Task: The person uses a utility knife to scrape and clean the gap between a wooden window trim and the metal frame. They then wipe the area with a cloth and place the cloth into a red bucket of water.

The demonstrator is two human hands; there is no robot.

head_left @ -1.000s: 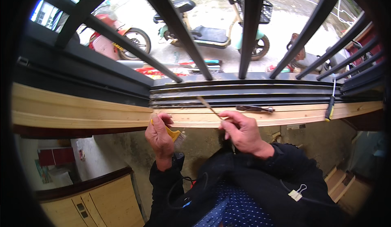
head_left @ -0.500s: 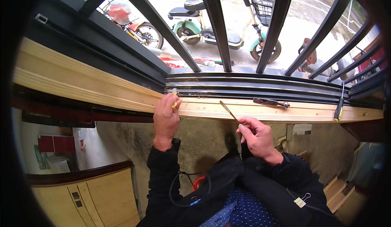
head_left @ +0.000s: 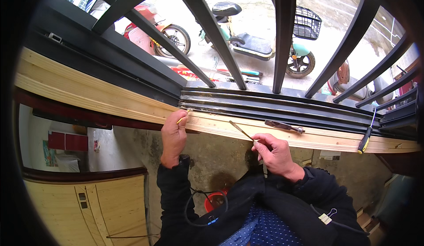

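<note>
A long pale wooden strip (head_left: 110,98) lies along the window sill below the black window track (head_left: 282,107). My left hand (head_left: 173,135) rests against the strip's front edge and pinches a small yellow object (head_left: 182,119) at the track's left end. My right hand (head_left: 274,151) is lower and to the right, holding a thin pencil-like stick (head_left: 240,130) that points up-left at the strip.
A dark metal tool (head_left: 285,126) lies on the strip right of the stick. A screwdriver with a yellow and black handle (head_left: 365,138) leans at the far right. Black window bars (head_left: 282,34) stand beyond, with scooters outside. Wooden cabinets (head_left: 88,202) are below left.
My left hand rose from below the strip to its top edge at the track end. My right hand stayed near the strip with the stick. The view shifted downward.
</note>
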